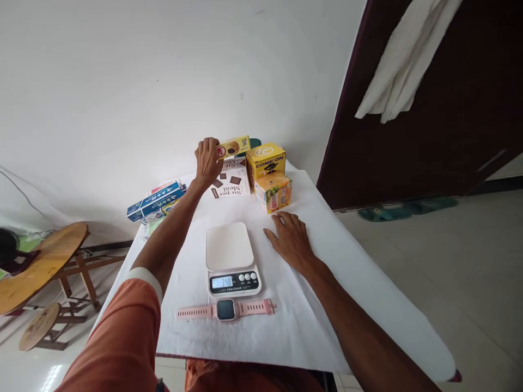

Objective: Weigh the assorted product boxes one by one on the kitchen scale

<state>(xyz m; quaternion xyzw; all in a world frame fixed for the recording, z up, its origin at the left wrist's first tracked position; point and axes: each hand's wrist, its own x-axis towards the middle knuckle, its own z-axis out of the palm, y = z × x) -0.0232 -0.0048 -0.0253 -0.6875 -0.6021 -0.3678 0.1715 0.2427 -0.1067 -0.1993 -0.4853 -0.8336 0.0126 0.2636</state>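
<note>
My left hand (207,159) reaches to the far end of the table and grips the left end of a long yellow snack box (235,146), which rests on top of two white "Super Meal" boxes (231,184). My right hand (291,237) lies flat and open on the white table cover (327,305), just right of a white kitchen scale (231,258). The scale's platform is bare and its display is lit. A pink smartwatch (226,310) lies flat in front of the scale.
A yellow "COME ON" box (265,160) and a smaller yellow-green box (273,191) stand at the back right. Blue and white boxes (157,201) lie at the back left. Round wooden tables (38,267) stand on the floor to the left. Green slippers (404,209) lie by a dark door.
</note>
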